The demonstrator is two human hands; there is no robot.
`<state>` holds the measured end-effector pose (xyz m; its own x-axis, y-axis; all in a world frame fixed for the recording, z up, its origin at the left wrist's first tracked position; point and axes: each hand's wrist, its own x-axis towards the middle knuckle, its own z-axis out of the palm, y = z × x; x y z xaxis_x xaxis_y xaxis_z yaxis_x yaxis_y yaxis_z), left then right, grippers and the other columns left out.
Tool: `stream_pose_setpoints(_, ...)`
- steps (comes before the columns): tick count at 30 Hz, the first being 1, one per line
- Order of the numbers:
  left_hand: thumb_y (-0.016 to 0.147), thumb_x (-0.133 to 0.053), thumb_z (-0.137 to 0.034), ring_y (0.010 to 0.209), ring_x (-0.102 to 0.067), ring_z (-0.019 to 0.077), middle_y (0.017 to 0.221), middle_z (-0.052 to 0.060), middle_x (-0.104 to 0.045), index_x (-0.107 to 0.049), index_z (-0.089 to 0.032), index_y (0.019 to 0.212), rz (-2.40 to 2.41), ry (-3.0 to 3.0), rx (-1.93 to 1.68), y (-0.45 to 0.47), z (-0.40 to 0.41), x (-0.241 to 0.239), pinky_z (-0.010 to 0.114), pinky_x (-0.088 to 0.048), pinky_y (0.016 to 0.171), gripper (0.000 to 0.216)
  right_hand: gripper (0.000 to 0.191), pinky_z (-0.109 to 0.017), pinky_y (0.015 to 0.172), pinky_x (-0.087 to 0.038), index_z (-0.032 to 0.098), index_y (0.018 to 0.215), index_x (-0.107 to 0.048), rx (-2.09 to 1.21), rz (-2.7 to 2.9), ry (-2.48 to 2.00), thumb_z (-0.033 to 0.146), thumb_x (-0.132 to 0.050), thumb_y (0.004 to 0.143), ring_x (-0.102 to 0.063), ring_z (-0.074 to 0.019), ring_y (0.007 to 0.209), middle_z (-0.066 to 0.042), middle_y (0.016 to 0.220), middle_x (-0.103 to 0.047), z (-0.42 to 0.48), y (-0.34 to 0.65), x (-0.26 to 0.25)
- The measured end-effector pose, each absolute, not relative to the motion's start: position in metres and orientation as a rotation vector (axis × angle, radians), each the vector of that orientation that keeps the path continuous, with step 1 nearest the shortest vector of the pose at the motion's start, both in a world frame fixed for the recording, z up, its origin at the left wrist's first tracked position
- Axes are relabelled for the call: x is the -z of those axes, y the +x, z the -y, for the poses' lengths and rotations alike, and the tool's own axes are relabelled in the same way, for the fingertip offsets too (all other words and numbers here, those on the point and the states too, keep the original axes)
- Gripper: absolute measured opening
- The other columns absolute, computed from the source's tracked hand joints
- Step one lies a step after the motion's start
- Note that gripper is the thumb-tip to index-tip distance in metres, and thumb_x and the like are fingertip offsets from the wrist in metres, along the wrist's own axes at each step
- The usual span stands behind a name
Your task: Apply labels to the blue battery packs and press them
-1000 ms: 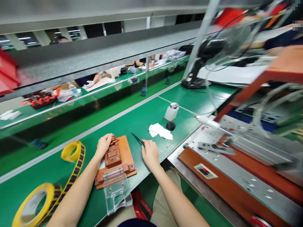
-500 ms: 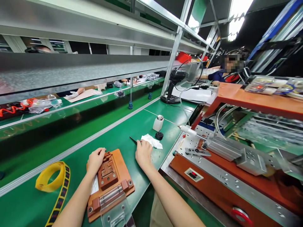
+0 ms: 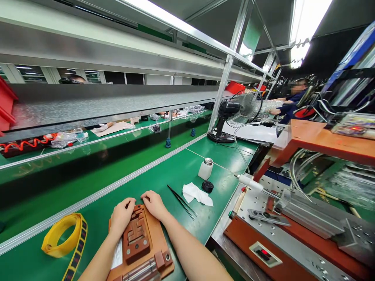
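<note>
A brown jig (image 3: 136,238) with a recessed block and round metal studs sits on an orange-brown base plate (image 3: 156,230). My left hand (image 3: 121,216) rests at the jig's far left corner, fingers curled and thumb near the index finger. On the far right corner lies my right hand (image 3: 154,205), its fingers bent inward close to the left hand. Whatever is between the fingertips of either hand is hidden or too small to make out. Black tweezers (image 3: 182,201) lie on the green table to the right of my right hand.
A crumpled white wipe (image 3: 197,194), a black cap (image 3: 208,186) and a white bottle (image 3: 206,169) stand beyond the tweezers. At left lies a yellow tape roll (image 3: 58,238). A machine (image 3: 252,242) borders the right side; a fan (image 3: 227,117) stands behind. A co-worker (image 3: 288,101) is farther back.
My right hand has let go of the tweezers, which now lie on the table, and has moved left onto the jig. My left hand stays at the jig. The view has shifted upward.
</note>
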<state>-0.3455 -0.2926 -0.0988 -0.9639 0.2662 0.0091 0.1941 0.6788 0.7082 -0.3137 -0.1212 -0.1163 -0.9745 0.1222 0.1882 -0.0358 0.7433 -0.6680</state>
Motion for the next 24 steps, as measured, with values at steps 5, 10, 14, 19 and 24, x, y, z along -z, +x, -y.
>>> stream_pose_setpoints(5, 0.09, -0.041, -0.047, 0.106, -0.067, 0.0272, 0.111, -0.002, -0.076, -0.075, -0.033, 0.093, -2.783, 0.422, -1.179, -0.349, 0.294, 0.105, 0.034, -0.046, 0.093, 0.037, 0.022, -0.028, 0.092, -0.045, 0.02, 0.103, -0.074, -0.998, 2.77, -0.055, 0.019, -0.053, 0.096, -0.064, -0.0202, 0.105, -0.007, 0.104, -0.072, 0.124, -0.315, 0.116)
stream_pose_setpoints(10, 0.089, -0.042, -0.044, 0.106, -0.067, 0.0279, 0.107, 0.003, -0.077, -0.075, -0.028, 0.09, -2.81, 0.448, -1.248, -0.348, 0.291, 0.105, 0.035, -0.046, 0.095, 0.037, 0.024, -0.028, 0.093, -0.044, 0.02, 0.103, -0.074, -0.922, 2.805, -0.008, 0.019, -0.05, 0.098, -0.063, -0.021, 0.105, -0.008, 0.104, -0.071, 0.126, -0.311, 0.111)
stream_pose_setpoints(14, 0.09, -0.044, -0.039, 0.102, -0.068, 0.0248, 0.106, 0.003, -0.077, -0.076, -0.026, 0.088, -2.832, 0.448, -1.278, -0.345, 0.287, 0.101, 0.032, -0.047, 0.091, 0.035, 0.025, -0.029, 0.092, -0.044, 0.019, 0.103, -0.073, -0.899, 2.809, 0.04, 0.018, -0.048, 0.098, -0.062, -0.022, 0.104, -0.009, 0.103, -0.07, 0.125, -0.306, 0.11)
stream_pose_setpoints(19, 0.091, -0.045, -0.036, 0.099, -0.069, 0.0238, 0.102, 0.003, -0.078, -0.077, -0.025, 0.089, -2.855, 0.434, -1.278, -0.339, 0.285, 0.095, 0.03, -0.048, 0.088, 0.034, 0.026, -0.03, 0.094, -0.044, 0.018, 0.102, -0.072, -0.91, 2.797, 0.1, 0.017, -0.047, 0.098, -0.062, -0.0222, 0.104, -0.01, 0.103, -0.07, 0.123, -0.306, 0.114)
stream_pose_setpoints(24, 0.089, -0.046, -0.034, 0.099, -0.069, 0.0236, 0.101, 0.003, -0.078, -0.078, -0.026, 0.086, -2.862, 0.4, -1.288, -0.333, 0.284, 0.087, 0.029, -0.049, 0.085, 0.033, 0.026, -0.03, 0.093, -0.044, 0.018, 0.102, -0.071, -0.914, 2.799, 0.139, 0.018, -0.045, 0.098, -0.062, -0.0224, 0.104, -0.01, 0.102, -0.069, 0.12, -0.31, 0.119)
